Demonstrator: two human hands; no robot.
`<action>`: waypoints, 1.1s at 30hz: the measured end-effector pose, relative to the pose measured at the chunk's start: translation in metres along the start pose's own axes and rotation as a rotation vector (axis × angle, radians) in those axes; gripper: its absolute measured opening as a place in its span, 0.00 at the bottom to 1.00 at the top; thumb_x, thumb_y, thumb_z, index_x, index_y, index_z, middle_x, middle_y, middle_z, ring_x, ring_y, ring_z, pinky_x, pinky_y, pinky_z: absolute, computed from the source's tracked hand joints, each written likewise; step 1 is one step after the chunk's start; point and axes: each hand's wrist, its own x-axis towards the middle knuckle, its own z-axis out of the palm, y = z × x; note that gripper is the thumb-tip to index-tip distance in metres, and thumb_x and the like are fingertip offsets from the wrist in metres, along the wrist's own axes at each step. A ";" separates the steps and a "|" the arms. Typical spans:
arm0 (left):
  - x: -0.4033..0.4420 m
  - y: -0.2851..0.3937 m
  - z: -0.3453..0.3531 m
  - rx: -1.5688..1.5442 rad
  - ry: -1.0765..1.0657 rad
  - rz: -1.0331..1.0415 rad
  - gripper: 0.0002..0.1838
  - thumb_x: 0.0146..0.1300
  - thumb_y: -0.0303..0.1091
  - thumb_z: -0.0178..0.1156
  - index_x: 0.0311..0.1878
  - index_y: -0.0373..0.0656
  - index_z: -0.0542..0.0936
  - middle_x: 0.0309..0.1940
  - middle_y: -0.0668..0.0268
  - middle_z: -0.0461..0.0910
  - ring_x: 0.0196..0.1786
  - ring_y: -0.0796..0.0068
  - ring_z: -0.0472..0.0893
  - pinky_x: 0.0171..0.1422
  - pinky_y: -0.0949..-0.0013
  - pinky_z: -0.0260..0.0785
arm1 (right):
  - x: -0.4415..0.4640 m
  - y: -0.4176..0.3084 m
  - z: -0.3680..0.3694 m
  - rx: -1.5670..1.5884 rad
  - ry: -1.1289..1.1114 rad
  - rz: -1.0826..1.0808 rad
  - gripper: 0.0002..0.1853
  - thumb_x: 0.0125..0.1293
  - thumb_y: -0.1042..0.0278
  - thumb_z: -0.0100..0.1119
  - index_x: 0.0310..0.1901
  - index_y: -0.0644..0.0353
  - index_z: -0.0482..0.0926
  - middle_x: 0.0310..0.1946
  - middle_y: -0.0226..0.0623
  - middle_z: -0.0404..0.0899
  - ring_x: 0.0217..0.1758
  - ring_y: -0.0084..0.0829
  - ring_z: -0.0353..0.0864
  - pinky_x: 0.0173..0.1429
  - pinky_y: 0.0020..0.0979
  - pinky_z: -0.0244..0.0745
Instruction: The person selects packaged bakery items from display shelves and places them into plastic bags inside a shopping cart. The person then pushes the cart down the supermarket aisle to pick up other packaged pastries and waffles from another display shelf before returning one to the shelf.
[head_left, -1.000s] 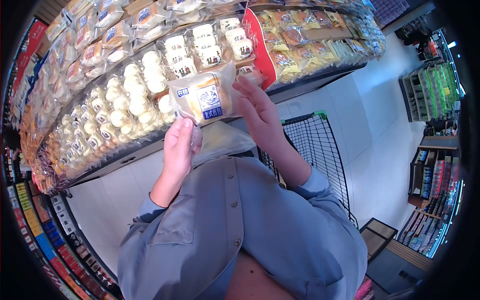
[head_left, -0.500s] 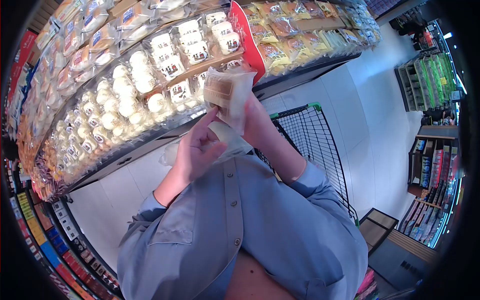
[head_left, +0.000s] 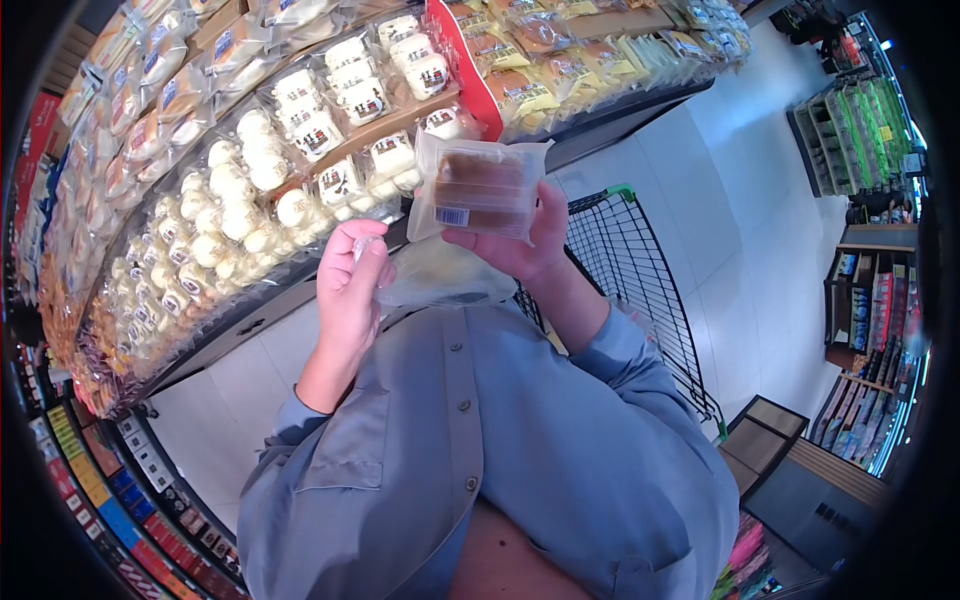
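Note:
In my right hand (head_left: 532, 240) rests a packaged brown cake or bread (head_left: 480, 185) in a clear, pale-edged wrapper. Its barcode side faces me, and my fingers hold it from below and along its right edge. My left hand (head_left: 348, 275) is closed, thumb against fingers, pinching the gathered edge of a translucent plastic bag (head_left: 445, 275). The bag hangs in front of my waist, below the package; what it contains is too blurred to make out. Just beyond both hands lie white packaged buns (head_left: 392, 155) on the display.
A sloping display shelf holds round white buns (head_left: 240, 215), and a red divider (head_left: 465, 65) separates them from yellow-wrapped breads (head_left: 520, 90). A black wire shopping cart (head_left: 635, 270) with green corners stands at my right. Pale floor tiles (head_left: 740, 250) stretch beyond it toward other shelves (head_left: 865, 320).
My right hand has turned the package so its barcode side shows flat to me. My left hand has drawn away leftward from the package and now pinches the bag's edge.

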 end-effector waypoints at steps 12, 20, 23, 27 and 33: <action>0.004 -0.002 0.009 -0.214 0.151 0.005 0.19 0.77 0.39 0.50 0.62 0.36 0.70 0.51 0.56 0.80 0.48 0.71 0.81 0.57 0.67 0.75 | -0.031 -0.010 -0.021 -0.514 0.017 0.278 0.53 0.48 0.56 0.78 0.72 0.68 0.59 0.66 0.44 0.70 0.68 0.35 0.72 0.73 0.36 0.64; 0.000 0.000 0.018 -0.219 0.094 0.040 0.21 0.78 0.34 0.44 0.68 0.32 0.64 0.67 0.45 0.69 0.71 0.55 0.70 0.76 0.57 0.61 | -0.026 -0.018 0.002 -0.631 -0.163 0.220 0.47 0.50 0.58 0.77 0.70 0.66 0.64 0.65 0.41 0.72 0.69 0.33 0.71 0.72 0.35 0.64; -0.001 -0.001 0.024 -0.173 0.063 0.095 0.22 0.78 0.33 0.44 0.69 0.32 0.64 0.68 0.44 0.67 0.73 0.54 0.66 0.78 0.55 0.56 | -0.018 -0.016 0.008 -0.922 -0.135 0.306 0.43 0.52 0.60 0.74 0.69 0.63 0.66 0.63 0.39 0.73 0.66 0.31 0.71 0.70 0.34 0.65; -0.001 -0.002 0.020 -0.092 0.046 0.124 0.22 0.78 0.34 0.44 0.69 0.31 0.64 0.69 0.45 0.66 0.74 0.53 0.64 0.80 0.56 0.52 | -0.012 -0.005 0.012 -1.254 -0.093 0.416 0.38 0.55 0.66 0.68 0.69 0.59 0.67 0.60 0.35 0.75 0.62 0.27 0.73 0.67 0.33 0.68; 0.000 -0.008 0.021 0.170 -0.039 0.198 0.23 0.80 0.35 0.41 0.71 0.32 0.63 0.70 0.50 0.66 0.74 0.61 0.65 0.80 0.61 0.51 | -0.017 0.001 0.005 -1.138 -0.157 0.441 0.36 0.57 0.67 0.65 0.69 0.61 0.67 0.59 0.36 0.75 0.60 0.25 0.74 0.64 0.31 0.71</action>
